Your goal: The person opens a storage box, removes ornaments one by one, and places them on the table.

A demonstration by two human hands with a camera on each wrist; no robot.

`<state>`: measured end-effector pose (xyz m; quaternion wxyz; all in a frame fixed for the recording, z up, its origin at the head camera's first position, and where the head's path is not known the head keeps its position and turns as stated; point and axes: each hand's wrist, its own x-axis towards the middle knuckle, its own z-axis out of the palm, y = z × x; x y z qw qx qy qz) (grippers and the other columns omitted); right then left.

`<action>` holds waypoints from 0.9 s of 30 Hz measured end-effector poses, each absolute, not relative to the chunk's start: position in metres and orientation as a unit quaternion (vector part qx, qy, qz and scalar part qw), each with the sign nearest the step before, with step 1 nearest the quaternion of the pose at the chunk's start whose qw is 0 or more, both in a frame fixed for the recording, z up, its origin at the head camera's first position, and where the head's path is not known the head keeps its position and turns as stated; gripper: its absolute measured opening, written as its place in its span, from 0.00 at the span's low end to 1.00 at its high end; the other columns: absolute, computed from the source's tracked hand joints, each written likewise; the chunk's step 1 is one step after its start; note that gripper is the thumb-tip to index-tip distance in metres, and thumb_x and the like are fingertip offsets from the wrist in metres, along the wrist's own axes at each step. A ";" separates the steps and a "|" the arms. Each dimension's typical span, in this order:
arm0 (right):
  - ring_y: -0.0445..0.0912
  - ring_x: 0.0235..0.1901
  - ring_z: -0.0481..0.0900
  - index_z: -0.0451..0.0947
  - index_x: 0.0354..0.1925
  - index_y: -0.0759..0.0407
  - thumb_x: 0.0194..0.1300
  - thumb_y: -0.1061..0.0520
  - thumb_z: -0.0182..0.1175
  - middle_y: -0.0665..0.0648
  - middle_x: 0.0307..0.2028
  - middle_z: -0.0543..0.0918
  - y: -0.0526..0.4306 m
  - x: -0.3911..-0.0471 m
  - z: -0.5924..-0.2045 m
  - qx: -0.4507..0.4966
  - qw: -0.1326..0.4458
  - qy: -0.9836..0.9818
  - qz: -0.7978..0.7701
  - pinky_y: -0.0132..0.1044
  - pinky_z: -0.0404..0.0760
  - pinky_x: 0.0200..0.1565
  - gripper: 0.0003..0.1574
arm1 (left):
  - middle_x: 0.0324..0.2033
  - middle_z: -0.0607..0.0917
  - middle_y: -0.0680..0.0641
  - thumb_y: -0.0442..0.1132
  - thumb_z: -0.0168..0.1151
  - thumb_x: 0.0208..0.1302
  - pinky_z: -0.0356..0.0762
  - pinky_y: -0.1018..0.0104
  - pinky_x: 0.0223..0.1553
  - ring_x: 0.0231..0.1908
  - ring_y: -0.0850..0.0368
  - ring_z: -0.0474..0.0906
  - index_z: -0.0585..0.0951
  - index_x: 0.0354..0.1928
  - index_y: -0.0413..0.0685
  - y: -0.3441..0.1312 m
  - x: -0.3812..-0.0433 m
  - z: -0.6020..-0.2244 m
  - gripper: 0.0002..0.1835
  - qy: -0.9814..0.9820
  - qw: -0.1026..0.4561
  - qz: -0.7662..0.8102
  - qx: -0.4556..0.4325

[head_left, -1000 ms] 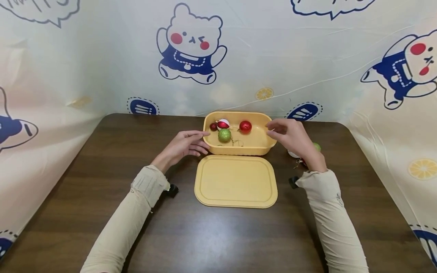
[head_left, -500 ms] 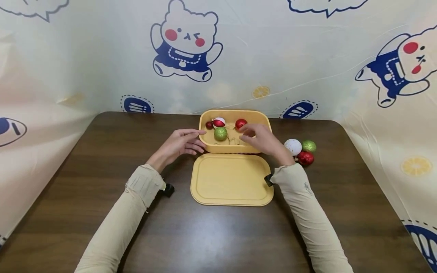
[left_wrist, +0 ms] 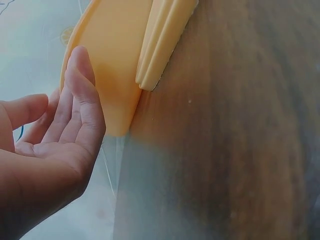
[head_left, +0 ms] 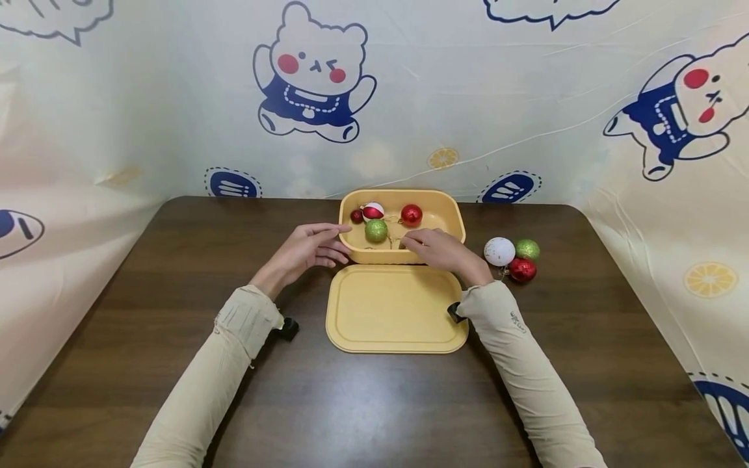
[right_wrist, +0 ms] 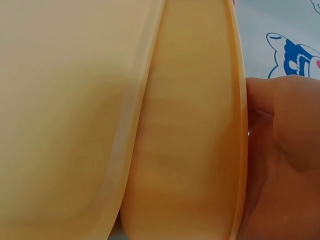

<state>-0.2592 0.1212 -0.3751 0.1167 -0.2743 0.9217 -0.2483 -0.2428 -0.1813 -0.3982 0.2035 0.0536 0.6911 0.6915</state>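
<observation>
The yellow box (head_left: 447, 224) stands at the back of the table. Inside lie a green glitter bauble (head_left: 376, 231), a red bauble (head_left: 411, 215), a red-and-white bauble (head_left: 372, 211) and a small dark red ball (head_left: 356, 216). Thin gold strings (head_left: 391, 242) trail on its floor. My left hand (head_left: 310, 252) rests at the box's left end, fingers extended and thumb free in the left wrist view. My right hand (head_left: 441, 250) reaches over the front rim, fingertips down inside near the strings. The box wall (right_wrist: 190, 125) hides those fingers in the right wrist view; I cannot tell whether they pinch anything.
A flat yellow lid (head_left: 398, 309) lies just in front of the box, under the right wrist. Right of the box sit a white bauble (head_left: 499, 251), a green bauble (head_left: 527, 249) and a red bauble (head_left: 523, 270). A printed cloth (head_left: 409, 97) hangs behind the table.
My right hand has moved from the box's right end leftward, then down toward the inside of the front wall. This uncovered the baubles on the right. My left hand stays at the box.
</observation>
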 end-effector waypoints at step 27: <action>0.53 0.39 0.79 0.78 0.35 0.62 0.65 0.65 0.65 0.58 0.35 0.80 0.130 -0.267 -0.378 -0.232 0.065 0.864 -0.443 0.37 0.78 0.41 0.04 | 0.40 0.89 0.41 0.46 0.49 0.79 0.84 0.63 0.36 0.38 0.51 0.87 0.71 0.68 0.39 -0.183 -0.243 -0.399 0.24 0.684 0.207 0.697 0.062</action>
